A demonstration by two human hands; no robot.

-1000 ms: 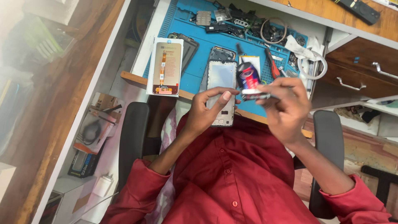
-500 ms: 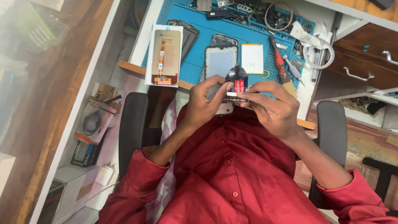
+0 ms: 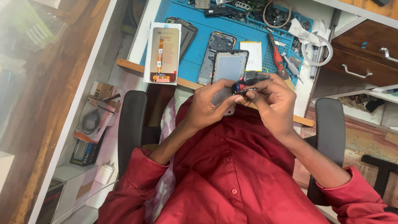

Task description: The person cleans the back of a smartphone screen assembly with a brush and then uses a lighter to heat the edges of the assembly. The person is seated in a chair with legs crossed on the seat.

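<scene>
two hands meet over the near edge of the table (image 3: pixel 137 67), in front of a red shirt (image 3: pixel 232 174). left hand (image 3: pixel 209 105) curled round the lower half of a phone frame (image 3: pixel 229 66), thumb and fingers closed on its sides, holding it upright and tilted toward the chest. right hand (image 3: pixel 275 101) closed on a small screwdriver (image 3: pixel 252 78) with dark rounded cap and red band, fingers pinched round the shaft, tip pointing left at the phone's right edge; can't tell if the tip is touching. phone frame sits between both hands, upper part out over the blue work mat (image 3: pixel 195 31).

on the mat: boxed replacement screen (image 3: pixel 162 53) at the left, overhanging the table edge, a dark back cover (image 3: pixel 188 31) partly under it. opened phone body (image 3: pixel 215 52) just behind the held frame, flat battery (image 3: pixel 253 56) beside it. red-handled screwdriver (image 3: pixel 275 56) to the right, loose parts and a coiled wire (image 3: pixel 273 12) at the far end. wooden drawers (image 3: pixel 360 54) at right, black chair arms (image 3: pixel 132 128) either side of the person.
</scene>
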